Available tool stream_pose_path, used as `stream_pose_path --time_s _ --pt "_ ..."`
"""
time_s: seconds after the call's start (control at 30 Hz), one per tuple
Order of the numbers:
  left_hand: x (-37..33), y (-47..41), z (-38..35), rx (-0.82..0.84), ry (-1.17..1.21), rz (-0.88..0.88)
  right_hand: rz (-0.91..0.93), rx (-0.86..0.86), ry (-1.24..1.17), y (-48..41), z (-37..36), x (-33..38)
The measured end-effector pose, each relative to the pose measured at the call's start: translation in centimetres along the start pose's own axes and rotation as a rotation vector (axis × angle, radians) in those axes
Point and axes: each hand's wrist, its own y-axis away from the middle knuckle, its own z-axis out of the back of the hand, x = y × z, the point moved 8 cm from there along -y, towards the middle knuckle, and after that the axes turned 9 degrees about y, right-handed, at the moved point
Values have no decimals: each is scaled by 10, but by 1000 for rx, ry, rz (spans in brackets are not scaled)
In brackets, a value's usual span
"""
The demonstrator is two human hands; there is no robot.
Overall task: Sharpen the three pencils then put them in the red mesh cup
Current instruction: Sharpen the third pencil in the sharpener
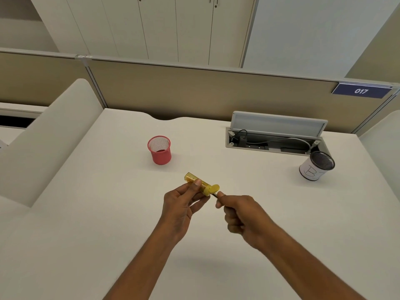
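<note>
My left hand [184,204] holds a yellow translucent pencil sharpener [202,184] above the middle of the white desk [97,213]. My right hand [238,213] pinches a dark pencil [214,195], of which only a short piece shows between my fingers and the sharpener's round end. The rest of the pencil is hidden inside my fist. The red mesh cup [159,150] stands upright beyond my hands, a little to the left. I see no pencil in it.
A white cup with a black mesh inside [316,166] stands at the right. Behind it an open cable tray [275,137] with wires is sunk into the desk. A beige partition [194,89] closes off the far edge.
</note>
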Motion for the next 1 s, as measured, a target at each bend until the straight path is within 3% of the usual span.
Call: stream_pose_path --time_s 0.07,0.13,0.3,0.4,0.47,0.53,0.63,0.77,0.83,0.9,1.0 --pt "1 1 -1 3 -14 -3 -156 128 -103 3 -2 -5" --pt "1 1 -3 -2 -8 -9 -57 113 27 1 1 1" --pt "0 -2 -6 -27 36 -10 720 -374 717 18 12 39" --pt "-2 -5 -5 -60 55 -9 1038 -633 1231 32 7 38" --pt "0 -6 -6 -62 56 -4 1204 -744 1393 39 1 37" --pt "2 -5 -8 -56 56 6 1281 -782 1388 41 2 37" --pt "3 -3 -8 -38 54 3 1108 -666 1073 35 8 42" --pt "-1 -4 -6 -22 0 -26 296 -211 212 4 16 19" --pt "-1 -3 -5 -17 -14 -33 -39 2 -68 0 7 2" --pt "-2 -3 -3 -18 -10 -40 -68 55 -52 -1 7 1" --pt "-3 -4 0 -42 21 -40 273 -79 309 -2 9 20"
